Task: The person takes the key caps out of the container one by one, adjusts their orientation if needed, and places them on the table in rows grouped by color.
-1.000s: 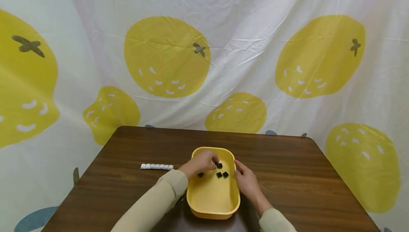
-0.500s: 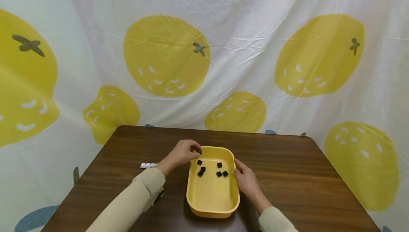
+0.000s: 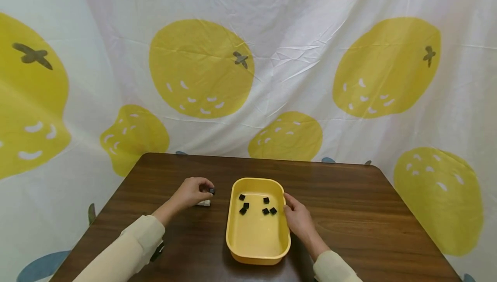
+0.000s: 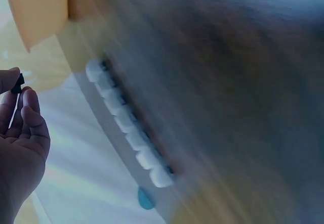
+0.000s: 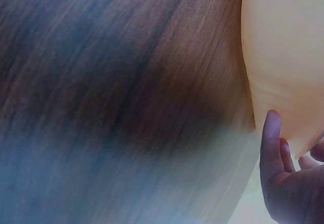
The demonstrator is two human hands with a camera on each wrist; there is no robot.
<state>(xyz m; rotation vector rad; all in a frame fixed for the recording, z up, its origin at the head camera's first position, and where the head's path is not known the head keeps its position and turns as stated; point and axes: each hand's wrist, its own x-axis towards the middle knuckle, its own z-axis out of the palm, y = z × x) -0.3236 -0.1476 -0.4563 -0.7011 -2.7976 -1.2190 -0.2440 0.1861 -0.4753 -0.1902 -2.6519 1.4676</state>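
My left hand [image 3: 191, 193] pinches a small black keycap [image 3: 212, 191] between thumb and fingertips, above the table left of the yellow tub [image 3: 258, 259]. The same black keycap [image 4: 18, 84] shows at the fingertips in the left wrist view. A straight row of white keycaps [image 4: 125, 119] lies on the table; in the head view the hand hides most of it. At the tub's right side, my right hand [image 3: 300, 219] grips the rim. The right wrist view shows its fingers [image 5: 272, 133] against the outer wall. Several black keycaps [image 3: 265, 200] lie scattered on the tub's floor.
The dark wooden table [image 3: 349, 204] reaches back to a white curtain [image 3: 287, 79] printed with yellow lemons. The tub stands near the middle of the table, with the white row to its left.
My left hand has drawn out of the tub and moved left over the white row, carrying a black keycap. More black keycaps in the tub came into sight. The right hand has stayed put.
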